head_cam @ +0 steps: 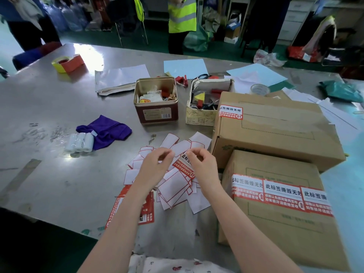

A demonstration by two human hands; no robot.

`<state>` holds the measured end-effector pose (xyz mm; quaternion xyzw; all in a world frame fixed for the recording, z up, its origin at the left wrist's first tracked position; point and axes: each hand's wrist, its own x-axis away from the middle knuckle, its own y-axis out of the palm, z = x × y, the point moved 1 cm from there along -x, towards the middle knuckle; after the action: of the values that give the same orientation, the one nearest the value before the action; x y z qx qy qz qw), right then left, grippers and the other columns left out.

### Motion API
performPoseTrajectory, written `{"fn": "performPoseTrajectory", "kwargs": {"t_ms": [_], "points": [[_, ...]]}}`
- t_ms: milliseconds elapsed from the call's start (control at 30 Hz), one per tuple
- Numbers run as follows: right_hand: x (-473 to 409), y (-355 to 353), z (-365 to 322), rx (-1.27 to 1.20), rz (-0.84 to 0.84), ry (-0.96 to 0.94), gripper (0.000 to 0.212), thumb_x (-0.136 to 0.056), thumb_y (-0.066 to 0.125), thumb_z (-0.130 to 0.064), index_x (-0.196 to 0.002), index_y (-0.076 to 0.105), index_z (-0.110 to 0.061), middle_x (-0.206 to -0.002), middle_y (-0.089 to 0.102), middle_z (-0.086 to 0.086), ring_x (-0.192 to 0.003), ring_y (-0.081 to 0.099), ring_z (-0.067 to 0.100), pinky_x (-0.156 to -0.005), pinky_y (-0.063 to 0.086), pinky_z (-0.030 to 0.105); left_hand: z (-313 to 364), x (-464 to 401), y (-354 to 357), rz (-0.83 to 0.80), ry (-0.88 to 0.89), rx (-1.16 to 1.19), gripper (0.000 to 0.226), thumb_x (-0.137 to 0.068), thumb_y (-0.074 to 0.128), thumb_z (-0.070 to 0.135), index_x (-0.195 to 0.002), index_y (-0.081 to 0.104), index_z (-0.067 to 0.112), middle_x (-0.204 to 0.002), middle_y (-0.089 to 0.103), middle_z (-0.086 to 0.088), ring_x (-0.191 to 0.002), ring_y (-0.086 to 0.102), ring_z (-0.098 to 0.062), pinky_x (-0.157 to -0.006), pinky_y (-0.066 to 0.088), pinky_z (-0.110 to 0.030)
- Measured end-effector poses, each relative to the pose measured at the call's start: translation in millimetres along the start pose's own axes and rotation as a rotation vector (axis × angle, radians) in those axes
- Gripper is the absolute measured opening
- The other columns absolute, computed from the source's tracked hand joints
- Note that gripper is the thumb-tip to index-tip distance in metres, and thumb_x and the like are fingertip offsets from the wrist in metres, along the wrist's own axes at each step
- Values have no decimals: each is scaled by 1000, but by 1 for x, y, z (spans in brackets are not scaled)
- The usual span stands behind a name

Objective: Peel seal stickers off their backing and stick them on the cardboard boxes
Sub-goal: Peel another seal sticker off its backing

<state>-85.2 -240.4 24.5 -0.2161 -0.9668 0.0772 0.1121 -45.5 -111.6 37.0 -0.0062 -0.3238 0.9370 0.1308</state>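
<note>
Our left hand (pixel 155 162) and right hand (pixel 202 166) meet over the metal surface (pixel 49 107), and each grip pinches the top edge of one seal sticker (pixel 183 166), fingers curled on it. The sticker is red and white; we can read "此标" on its white band, the rest hidden by our fingers. It hangs just above a heap of peeled backing papers (pixel 175 188), white slips with red outlines, too overlapped to count. Under our left forearm lies a stack of unused stickers (pixel 145 209), red, print partly covered.

To the right stand two cardboard boxes. The near box (pixel 285 223) carries three stickers (pixel 281 194) in a row across its top edge, each reading "此标签撕毁无效". The far box (pixel 275 131) carries one sticker (pixel 230 112) with the same line and a round "封" mark.

Further out sit one open tin (pixel 156 101), one open carton of odds and ends (pixel 206 103), a purple cloth (pixel 106 131), a pack of white rolls (pixel 80 143), and one yellow and red label roll (pixel 67 63).
</note>
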Motion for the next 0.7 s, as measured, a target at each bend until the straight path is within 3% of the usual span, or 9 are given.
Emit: {"fn": "performPoseTrajectory", "kwargs": {"t_ms": [233, 400, 500, 600, 700], "points": [[5, -1, -3, 43, -71, -14, 9, -91, 54, -26, -91, 61, -21, -85, 63, -5, -81, 61, 9, -75, 54, 25, 13, 1, -2, 7, 72, -184, 16, -90, 57, 26, -99, 68, 17, -105, 62, 2, -94, 49, -5, -78, 34, -18], [6, -13, -18, 38, -93, -48, 12, -92, 53, -27, -93, 62, -20, -86, 65, -4, -83, 64, 11, -73, 56, 25, 27, 3, -2, 103, 68, -200, 17, -92, 54, 24, -101, 65, 15, -97, 57, 4, -89, 48, -4, -64, 32, -7], [2, -31, -30, -16, -78, -63, 13, -92, 53, -24, -99, 62, -18, -92, 66, -1, -85, 65, 9, -69, 55, 23, 38, 1, -1, 155, 44, -83, 13, -92, 53, 24, -97, 62, 15, -96, 59, 3, -85, 53, -5, -62, 37, -8], [-6, -54, -35, -9, 14, -125, 11, -91, 54, -22, -100, 61, -21, -95, 64, -6, -89, 62, 7, -75, 53, 24, 55, -1, 0, 185, -24, 184, 12, -93, 52, 22, -94, 59, 13, -94, 63, -2, -84, 61, -11, -63, 46, -12], [-15, -81, -34, 37, 84, -131, 20, -91, 52, -35, -104, 59, -22, -99, 65, -7, -94, 61, 9, -78, 52, 25, 77, -2, 6, 191, -101, 463, 13, -92, 53, 24, -91, 61, 15, -87, 67, -4, -80, 66, -13, -63, 52, -19]]}}
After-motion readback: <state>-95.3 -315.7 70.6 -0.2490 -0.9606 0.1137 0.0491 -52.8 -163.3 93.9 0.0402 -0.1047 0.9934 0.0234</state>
